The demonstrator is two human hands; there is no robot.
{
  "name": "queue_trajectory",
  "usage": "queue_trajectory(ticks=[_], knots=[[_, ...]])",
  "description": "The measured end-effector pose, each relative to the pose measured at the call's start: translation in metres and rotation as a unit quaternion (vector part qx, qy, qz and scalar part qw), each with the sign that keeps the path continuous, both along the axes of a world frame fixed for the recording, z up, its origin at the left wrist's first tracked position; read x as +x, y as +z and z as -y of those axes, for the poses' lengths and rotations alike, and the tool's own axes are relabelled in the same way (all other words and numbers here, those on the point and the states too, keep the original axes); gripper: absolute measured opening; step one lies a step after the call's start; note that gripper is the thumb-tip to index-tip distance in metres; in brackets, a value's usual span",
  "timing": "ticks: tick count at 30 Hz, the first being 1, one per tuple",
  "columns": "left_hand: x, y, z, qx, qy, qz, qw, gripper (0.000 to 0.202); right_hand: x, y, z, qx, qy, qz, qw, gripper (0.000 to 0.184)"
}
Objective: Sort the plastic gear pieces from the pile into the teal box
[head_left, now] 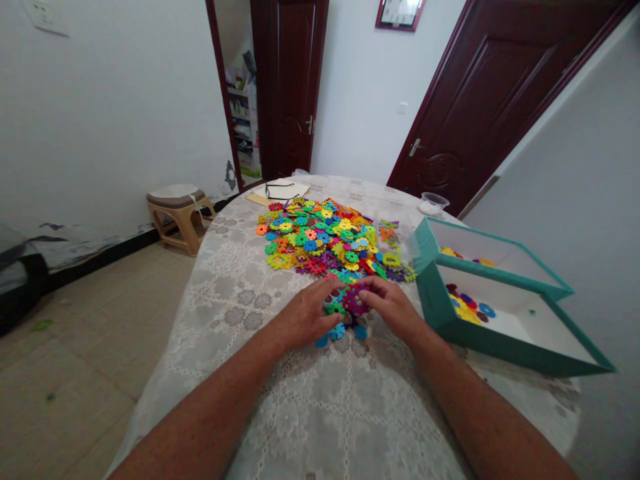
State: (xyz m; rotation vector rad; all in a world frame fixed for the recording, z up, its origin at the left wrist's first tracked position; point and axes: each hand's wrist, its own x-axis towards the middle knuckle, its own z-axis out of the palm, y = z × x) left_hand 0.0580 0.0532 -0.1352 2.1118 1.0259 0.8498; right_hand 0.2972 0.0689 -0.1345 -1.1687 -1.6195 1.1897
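Observation:
My right hand (393, 305) pinches a purple notched plastic disc (354, 300) between thumb and fingers. On the other side, my left hand (315, 312) curls its thumb and fingers around a green notched disc (335, 308). Blue discs (338, 331) show just below the hands, close to the tablecloth; whether they are joined to the held pieces I cannot tell. Beyond both hands spreads a large heap of colourful notched discs (320, 233), flower-like and ring-shaped. My fingertips partly cover the pieces between them.
Two green-edged boxes (505, 353) with some discs inside stand at the right. Eyeglasses (281, 192) lie at the table's far side, and a clear plastic tub (434, 201) sits far right. A patterned cloth (220, 373) covers the round table. A stool (180, 213) stands left.

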Motion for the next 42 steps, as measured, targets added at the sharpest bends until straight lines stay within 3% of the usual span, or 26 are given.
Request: queue_trajectory(ticks=[4,8,13,17,21,24,31,35,38,42], knots=[[0.006,-0.001,0.007,0.148,-0.029,-0.177,0.973,0.055,0.022,0.001,-0.014,-0.008,-0.087,-0.063,0.994,0.018],[0.012,-0.003,0.010,0.185,-0.029,-0.264,0.946,0.030,0.027,-0.003,-0.016,-0.043,-0.047,0.001,0.998,0.016],[0.003,0.000,0.007,0.201,-0.004,-0.285,0.937,0.023,0.020,0.000,-0.008,-0.028,0.075,0.135,0.988,0.018],[0.000,-0.006,0.001,0.213,-0.027,-0.285,0.934,0.012,0.017,0.002,-0.004,-0.006,0.096,0.159,0.983,0.019],[0.006,-0.015,-0.003,0.226,-0.045,-0.254,0.939,0.013,0.018,0.004,-0.003,-0.011,0.114,0.135,0.984,0.020],[0.008,-0.014,-0.003,0.208,-0.035,-0.196,0.958,0.011,0.021,0.007,-0.003,-0.021,0.128,0.091,0.987,0.023],[0.002,0.006,0.002,0.095,0.026,-0.042,0.994,0.024,0.025,0.012,-0.002,-0.005,0.143,-0.032,0.989,0.026],[0.001,0.011,0.002,0.005,0.067,0.013,0.998,0.030,0.015,0.007,0.003,-0.020,0.132,-0.078,0.988,0.026],[0.001,0.010,0.001,-0.022,0.098,0.028,0.995,0.029,0.001,0.003,0.007,-0.040,0.105,-0.082,0.990,0.031],[0.001,0.009,0.000,-0.102,0.050,0.072,0.991,0.025,-0.015,0.000,0.009,-0.036,0.063,-0.100,0.992,0.031]])
